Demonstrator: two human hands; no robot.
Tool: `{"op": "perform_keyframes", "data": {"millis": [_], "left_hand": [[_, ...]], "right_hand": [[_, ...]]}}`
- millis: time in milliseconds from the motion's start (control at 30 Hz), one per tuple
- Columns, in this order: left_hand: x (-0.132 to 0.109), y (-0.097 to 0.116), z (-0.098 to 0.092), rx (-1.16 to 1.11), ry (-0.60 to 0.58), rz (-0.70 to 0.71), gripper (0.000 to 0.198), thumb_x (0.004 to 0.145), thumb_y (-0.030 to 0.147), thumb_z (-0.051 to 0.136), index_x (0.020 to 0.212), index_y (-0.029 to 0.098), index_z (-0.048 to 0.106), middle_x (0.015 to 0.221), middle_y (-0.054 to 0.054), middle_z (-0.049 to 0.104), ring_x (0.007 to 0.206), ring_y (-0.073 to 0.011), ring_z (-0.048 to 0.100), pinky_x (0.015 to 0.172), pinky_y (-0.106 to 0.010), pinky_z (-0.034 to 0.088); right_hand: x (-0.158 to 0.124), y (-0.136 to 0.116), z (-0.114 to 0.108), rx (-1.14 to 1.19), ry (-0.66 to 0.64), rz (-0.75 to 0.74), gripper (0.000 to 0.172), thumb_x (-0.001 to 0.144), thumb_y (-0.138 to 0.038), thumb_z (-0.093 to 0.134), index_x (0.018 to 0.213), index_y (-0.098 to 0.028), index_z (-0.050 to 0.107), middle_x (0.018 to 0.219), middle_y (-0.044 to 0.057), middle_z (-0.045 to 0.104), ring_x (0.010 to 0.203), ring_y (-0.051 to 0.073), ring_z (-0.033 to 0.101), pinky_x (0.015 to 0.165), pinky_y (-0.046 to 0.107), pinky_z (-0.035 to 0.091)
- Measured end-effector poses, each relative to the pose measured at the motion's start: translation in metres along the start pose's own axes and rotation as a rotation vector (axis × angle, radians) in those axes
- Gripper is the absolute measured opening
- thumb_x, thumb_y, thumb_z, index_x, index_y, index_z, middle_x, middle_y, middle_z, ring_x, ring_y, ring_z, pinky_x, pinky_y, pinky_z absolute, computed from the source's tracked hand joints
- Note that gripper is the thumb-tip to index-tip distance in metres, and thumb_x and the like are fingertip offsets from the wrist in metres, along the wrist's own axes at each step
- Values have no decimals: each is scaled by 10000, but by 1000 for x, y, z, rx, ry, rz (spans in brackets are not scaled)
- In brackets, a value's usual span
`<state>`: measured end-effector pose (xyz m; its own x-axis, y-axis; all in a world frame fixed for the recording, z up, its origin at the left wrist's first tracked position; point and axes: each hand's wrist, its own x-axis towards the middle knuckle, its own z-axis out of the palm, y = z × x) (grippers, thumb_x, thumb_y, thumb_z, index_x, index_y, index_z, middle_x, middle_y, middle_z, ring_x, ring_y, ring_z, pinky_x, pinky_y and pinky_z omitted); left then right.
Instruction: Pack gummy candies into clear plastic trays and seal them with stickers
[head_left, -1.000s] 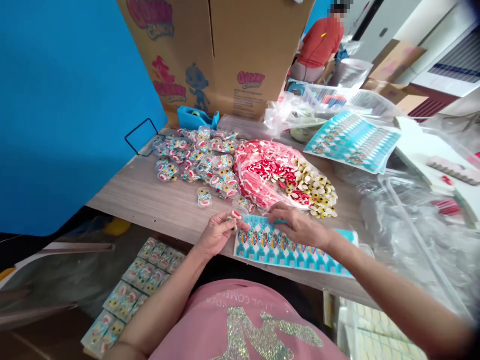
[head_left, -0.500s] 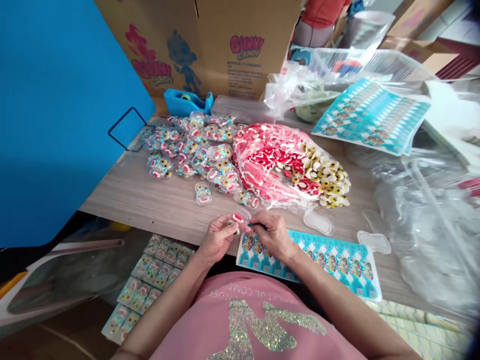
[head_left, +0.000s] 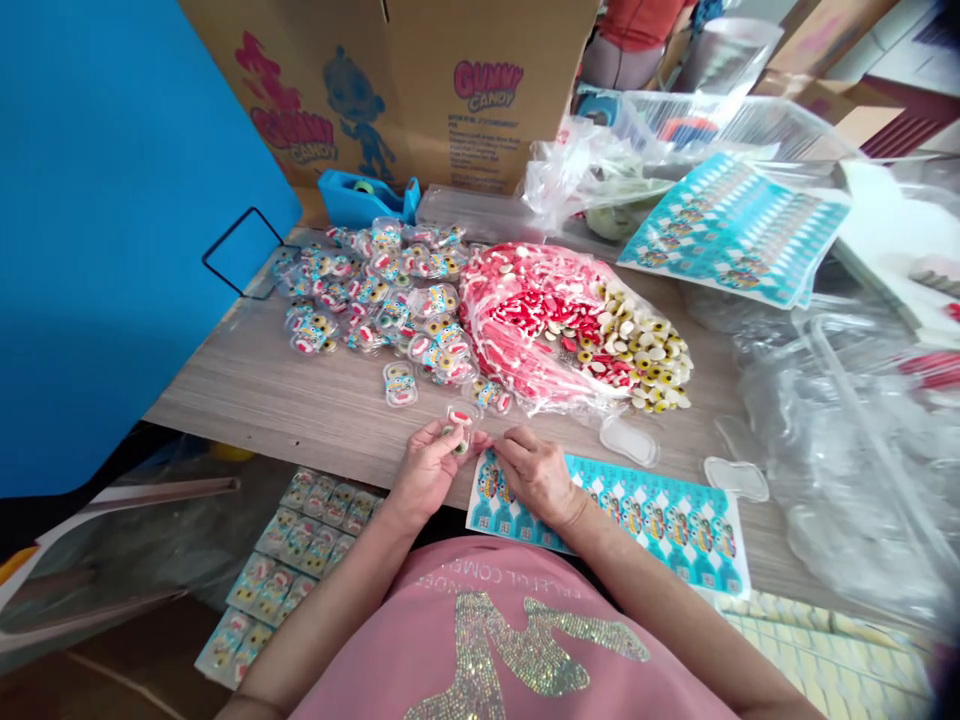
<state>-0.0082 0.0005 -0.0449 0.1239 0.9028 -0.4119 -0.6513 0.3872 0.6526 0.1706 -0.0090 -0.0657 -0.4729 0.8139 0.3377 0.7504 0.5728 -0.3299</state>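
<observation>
Between the fingers of my left hand (head_left: 426, 468) is a small clear plastic candy case (head_left: 462, 416), with red-and-white and eyeball gummies in it. My right hand (head_left: 538, 474) is closed in a pinch at the upper left corner of a turquoise sticker sheet (head_left: 660, 530). What lies in that pinch is hidden. The fingertips of both hands almost meet. Just ahead of them sits a pile of filled, stickered candy cases (head_left: 379, 285). To its right, an open plastic bag (head_left: 517, 365) holds loose red-and-white gummies and eyeball gummies (head_left: 649, 355).
Clear plastic lids (head_left: 628, 442) lie right of the bag. More sticker sheets (head_left: 739, 230) rest at the back right, above crumpled clear plastic (head_left: 840, 470). A blue tape dispenser (head_left: 367, 200) stands before a cardboard box (head_left: 420, 90). Packed cases (head_left: 289, 560) sit below the table edge.
My right hand has moved slightly down onto the sticker sheet's corner, and the dark item at its fingertips no longer shows. The case in my left hand has tilted more upright.
</observation>
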Motion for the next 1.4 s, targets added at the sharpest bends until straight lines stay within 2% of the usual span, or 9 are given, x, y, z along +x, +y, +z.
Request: {"op": "perform_keyframes", "data": {"millis": [267, 467, 600, 733, 967, 1133, 1233, 1333, 1400], "left_hand": [[-9, 9, -9, -69, 47, 87, 140, 718, 188, 790, 822, 150, 704, 779, -51, 764, 823, -215, 738, 972, -494, 527], [-10, 8, -6, -87, 31, 87, 128, 713, 169, 784, 814, 153, 707, 789, -50, 762, 841, -214, 736, 977, -482, 528], [-9, 6, -2, -100, 31, 80, 146, 699, 168, 795, 813, 152, 706, 782, -47, 754, 836, -219, 733, 963, -477, 538], [-8, 7, 1, -127, 35, 74, 149, 686, 172, 801, 792, 156, 697, 773, -27, 737, 816, -205, 725, 954, -470, 542], [-9, 6, 0, -105, 49, 82, 169, 680, 199, 807, 791, 166, 684, 771, -16, 724, 825, -203, 717, 931, -457, 541], [-7, 16, -10, 214, 124, 189, 220, 678, 297, 817, 818, 165, 712, 796, -30, 714, 778, -185, 678, 716, -313, 546], [0, 27, -21, 545, 140, 286, 173, 695, 309, 794, 791, 175, 744, 686, 10, 656, 610, -118, 558, 544, -217, 419], [8, 37, -31, 743, 66, 274, 173, 707, 294, 768, 836, 179, 765, 655, 12, 649, 573, -121, 529, 551, -226, 397], [12, 40, -35, 830, 62, 289, 298, 676, 251, 778, 966, 184, 764, 712, -3, 679, 615, -148, 569, 594, -245, 426]], "right_hand": [[-3, -12, -13, -98, -146, -32, 196, 942, -106, 502, 943, -169, 687, 929, 88, 649, 798, 183, 577, 701, 278, 462], [12, -15, -13, 20, -178, 254, 220, 946, -319, 600, 1122, -224, 689, 948, 58, 673, 816, 186, 642, 666, 270, 442], [19, -14, -10, 48, -184, 310, 148, 933, -320, 623, 1000, -273, 746, 877, 23, 669, 753, 156, 641, 628, 249, 399], [12, -13, -5, 39, -115, 245, 176, 947, -298, 595, 929, -239, 761, 875, 42, 662, 750, 143, 626, 630, 237, 398], [6, -11, -5, 143, -68, 198, 171, 946, -232, 565, 870, -215, 717, 920, 49, 658, 797, 159, 643, 693, 250, 473], [3, -8, -2, 222, 18, 251, 141, 932, -281, 588, 1015, -221, 686, 1024, 66, 641, 869, 181, 655, 753, 281, 522], [2, -7, 0, 232, 23, 232, 135, 937, -284, 586, 1002, -222, 687, 1007, 61, 646, 865, 180, 660, 763, 279, 525], [1, -8, 0, 211, 23, 223, 145, 943, -282, 579, 1002, -209, 690, 1007, 68, 649, 859, 182, 661, 755, 280, 525], [2, -9, -1, 212, 22, 215, 153, 947, -278, 571, 1012, -207, 690, 1014, 70, 647, 868, 181, 662, 764, 278, 526]]}}
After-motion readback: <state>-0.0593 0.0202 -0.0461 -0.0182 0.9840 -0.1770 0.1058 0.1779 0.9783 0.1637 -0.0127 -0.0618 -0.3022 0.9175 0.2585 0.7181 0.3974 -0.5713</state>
